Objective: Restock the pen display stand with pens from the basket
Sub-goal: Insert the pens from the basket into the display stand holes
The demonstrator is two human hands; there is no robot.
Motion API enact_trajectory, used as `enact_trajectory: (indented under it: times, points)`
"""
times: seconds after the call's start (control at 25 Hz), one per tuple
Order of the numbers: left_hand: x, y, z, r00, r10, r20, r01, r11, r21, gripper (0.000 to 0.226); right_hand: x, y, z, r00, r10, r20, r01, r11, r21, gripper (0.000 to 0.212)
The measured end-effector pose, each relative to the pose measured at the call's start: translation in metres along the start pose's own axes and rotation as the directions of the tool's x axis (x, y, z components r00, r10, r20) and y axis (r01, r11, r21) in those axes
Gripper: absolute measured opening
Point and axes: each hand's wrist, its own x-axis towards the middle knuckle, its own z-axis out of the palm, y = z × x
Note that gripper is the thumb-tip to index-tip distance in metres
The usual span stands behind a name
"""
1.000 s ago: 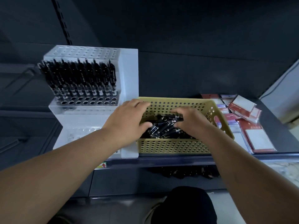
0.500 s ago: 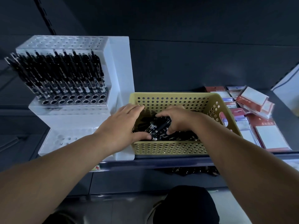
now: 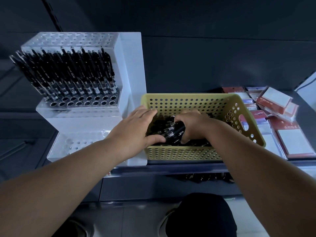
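Your right hand [image 3: 193, 129] is down inside the yellow basket [image 3: 188, 96], fingers curled round a bundle of black pens [image 3: 174, 131]. Your left hand [image 3: 135, 132] lies over the basket's left rim. Its fingers are straight and close together and its thumb rests against the pens; it grips nothing. More loose pens [image 3: 198, 144] lie on the basket floor beneath both hands.

The bundle looks thick for one hand. If you lift it that way, the outer pens will likely slide free, falling back into the basket or over the shelf edge [image 3: 171, 168] just in front of you.

The pen display stand [image 3: 133, 69] sits just beside the basket on your left. Standing pens [image 3: 71, 76] lean in packed rows on its upper tier. A full fist reaching for the empty holes [image 3: 82, 103] in front of them could brush those pens and tip them. Its tall white side wall rises between the basket and the holes, so a low sideways sweep would strike it.

Lift straight up first; the space above the basket is open. The lower tier [image 3: 77, 144], nearest you, has bare holes and nothing leaning over them, so it is the easier approach. To your right, packs of notepads [image 3: 294, 142] crowd close against the basket, leaving little room there for setting anything down.
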Motion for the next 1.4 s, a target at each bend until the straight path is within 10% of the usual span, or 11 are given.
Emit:
enact_trajectory:
  times: [0.12,0.36,0.68,0.96,1.08,1.24,1.4]
  points:
    - [0.001,0.0,0.001,1.0,-0.004,-0.003,0.004,1.0,0.01,0.089,-0.002,0.0,-0.001,0.997,-0.029,-0.078,0.022,0.996,-0.088,0.036]
    - [0.002,0.001,-0.001,1.0,0.003,0.01,-0.003,1.0,0.031,0.086,-0.008,-0.015,-0.001,0.997,-0.077,0.021,0.08,0.983,-0.166,0.035]
    - [-0.003,0.007,-0.006,1.0,-0.023,-0.016,0.023,1.0,0.008,0.101,-0.042,0.004,-0.033,0.981,-0.005,-0.192,-0.033,0.98,-0.196,0.05]
    - [-0.02,0.025,-0.02,0.95,-0.19,-0.248,0.069,0.901,-0.428,0.101,-0.07,-0.005,-0.058,0.894,0.14,-0.425,0.01,0.943,0.332,0.023]
    - [-0.025,0.035,-0.036,0.958,-0.264,-0.111,0.103,0.678,-0.727,0.089,-0.079,-0.027,-0.074,0.896,0.101,-0.433,0.129,0.873,0.47,0.011]
    - [-0.035,0.039,-0.063,0.932,-0.344,0.114,0.183,0.175,-0.967,0.135,-0.097,-0.071,-0.089,0.934,-0.046,-0.354,0.219,0.857,0.467,0.01]
    - [-0.054,0.032,-0.099,0.938,-0.341,0.068,-0.018,-0.243,-0.97,0.061,-0.112,-0.128,-0.087,0.956,-0.16,-0.246,0.257,0.861,0.439,0.009]
